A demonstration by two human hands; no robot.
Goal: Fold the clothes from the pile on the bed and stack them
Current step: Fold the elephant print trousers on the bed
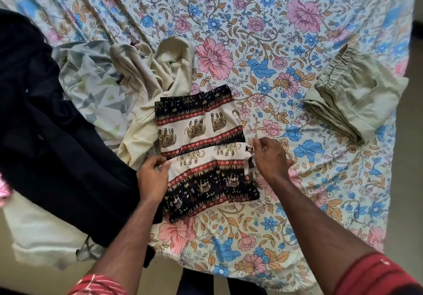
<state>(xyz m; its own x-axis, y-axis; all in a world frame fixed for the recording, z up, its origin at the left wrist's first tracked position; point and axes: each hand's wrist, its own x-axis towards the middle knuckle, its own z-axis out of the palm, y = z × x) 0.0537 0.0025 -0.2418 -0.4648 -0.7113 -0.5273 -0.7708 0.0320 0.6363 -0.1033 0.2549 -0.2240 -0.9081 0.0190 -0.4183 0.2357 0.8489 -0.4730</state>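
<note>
A garment with an elephant print (201, 134) lies partly folded on the flowered bed sheet (263, 31), in the middle of the bed. Its near half is doubled back over itself, so the fold edge runs across between the two hands. The left hand (153, 175) pinches the left end of that folded edge, thumb on top, the other fingers tucked under the cloth and hidden. The right hand (271, 157) grips the right end, fingers curled round the fabric at a small knot or tie that is hard to make out.

To the left sits the unfolded pile: a cream garment (146, 88), a pale one with grey triangles (91, 84) and a large black cloth (52, 134) that covers much of the rest. A scrap of pink shows at the far left edge, cut off by the frame. Well apart on the right, near the bed's edge, rests a folded olive-green garment (352, 102) with an elastic waistband. Red sleeves (375, 276) show at the bottom corners.
</note>
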